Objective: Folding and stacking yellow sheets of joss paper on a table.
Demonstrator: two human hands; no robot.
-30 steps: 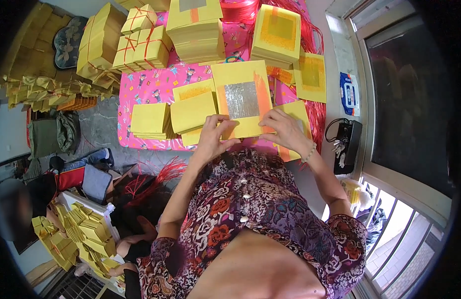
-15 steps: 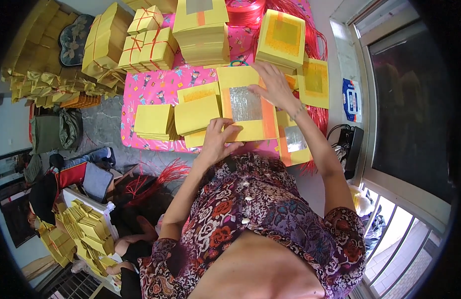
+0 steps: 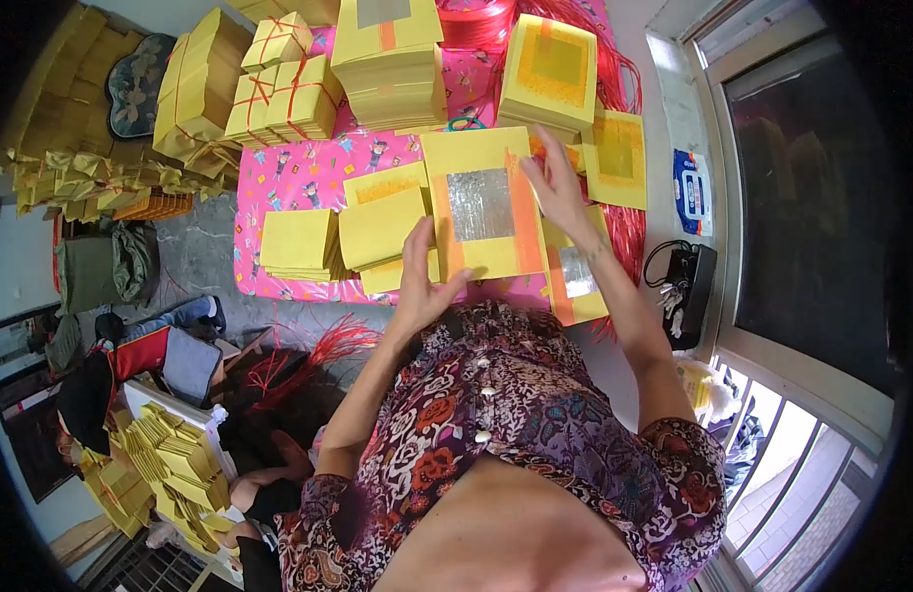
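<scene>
A yellow paper sheet (image 3: 481, 259) with a silver foil square and orange bands lies on top at the table's front middle; whether more sheets lie under it I cannot tell. My left hand (image 3: 422, 281) rests around its lower left corner, fingers stretched along the left side and thumb at the front edge. Beside the right edge, my right hand (image 3: 563, 202) is open, thumb apart from its raised fingers. Just left is a folded yellow paper stack (image 3: 382, 227). Partly under my right forearm lies another foil-marked yellow sheet (image 3: 578, 271).
Taller yellow paper stacks (image 3: 387, 84) and red-tied bundles (image 3: 284, 104) stand at the back of the pink patterned table (image 3: 308, 173). Teal-handled scissors (image 3: 466, 123) lie behind the sheet. Red plastic strands (image 3: 629, 222) hang at the right. Another person's arm (image 3: 264, 485) shows at lower left.
My left hand's fingers have straightened from a bent grip on the sheet to lie along its left side. My right hand has moved off the sheet's top to its right edge.
</scene>
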